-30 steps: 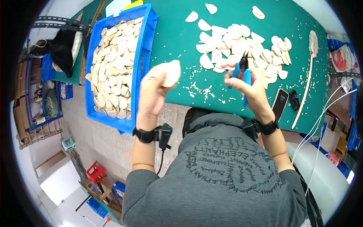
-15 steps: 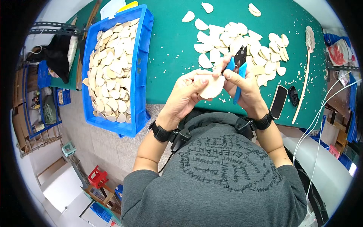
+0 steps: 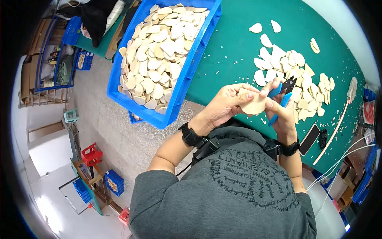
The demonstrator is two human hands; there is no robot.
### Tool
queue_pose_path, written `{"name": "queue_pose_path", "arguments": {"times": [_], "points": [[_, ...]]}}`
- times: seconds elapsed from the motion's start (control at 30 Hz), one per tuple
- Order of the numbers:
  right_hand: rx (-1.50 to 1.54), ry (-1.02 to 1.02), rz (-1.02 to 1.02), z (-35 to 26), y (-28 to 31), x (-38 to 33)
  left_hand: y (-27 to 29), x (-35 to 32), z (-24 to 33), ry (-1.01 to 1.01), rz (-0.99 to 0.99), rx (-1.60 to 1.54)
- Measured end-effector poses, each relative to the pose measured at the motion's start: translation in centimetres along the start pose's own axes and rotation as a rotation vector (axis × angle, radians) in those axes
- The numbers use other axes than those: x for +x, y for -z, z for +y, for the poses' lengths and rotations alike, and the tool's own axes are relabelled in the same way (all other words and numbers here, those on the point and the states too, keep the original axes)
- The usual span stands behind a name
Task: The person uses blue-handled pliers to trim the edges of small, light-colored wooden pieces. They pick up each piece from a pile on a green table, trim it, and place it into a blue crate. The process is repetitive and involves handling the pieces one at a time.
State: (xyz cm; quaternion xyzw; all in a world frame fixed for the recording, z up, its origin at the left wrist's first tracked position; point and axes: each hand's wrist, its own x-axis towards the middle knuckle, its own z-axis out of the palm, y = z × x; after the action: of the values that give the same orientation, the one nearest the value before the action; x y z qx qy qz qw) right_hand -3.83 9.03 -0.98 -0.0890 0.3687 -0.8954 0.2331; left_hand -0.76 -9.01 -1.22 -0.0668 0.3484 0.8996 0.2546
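My left hand (image 3: 229, 100) pinches a cream half-round flat piece (image 3: 253, 106) between thumb and fingers, near the table's front edge. My right hand (image 3: 285, 118) is wrapped round a pair of blue-handled nippers (image 3: 285, 100), whose dark jaws point up and away from me. Its thumb and a fingertip reach the right side of the same piece. Beyond the nippers, a loose heap of similar cream pieces (image 3: 305, 83) is spread on the green tabletop (image 3: 232, 44).
To the left, a blue crate (image 3: 190, 69) is filled with cream pieces (image 3: 155, 59). A phone (image 3: 309, 139), a small black object (image 3: 322, 138) and a long-handled brush (image 3: 338, 123) lie at the right. Small pale scraps dot the table. A red stool (image 3: 92, 154) stands on the floor behind.
The whole view has swung, so the crate, table and hands appear shifted right and tilted. Both hands keep hold of the piece and nippers, close together as before.
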Motion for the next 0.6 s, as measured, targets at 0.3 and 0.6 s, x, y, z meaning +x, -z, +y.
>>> {"name": "queue_pose_path", "arguments": {"times": [0.3, 0.6], "points": [[-0.013, -0.102, -0.023, 2.2, -1.9, 2.0, 2.5, -2.8, 0.9, -0.061, 0.063, -0.018], [-0.045, -0.068, -0.033, 1.8, -1.7, 0.2, 1.9, -3.1, -0.1, -0.044, 0.000, -0.055]]}}
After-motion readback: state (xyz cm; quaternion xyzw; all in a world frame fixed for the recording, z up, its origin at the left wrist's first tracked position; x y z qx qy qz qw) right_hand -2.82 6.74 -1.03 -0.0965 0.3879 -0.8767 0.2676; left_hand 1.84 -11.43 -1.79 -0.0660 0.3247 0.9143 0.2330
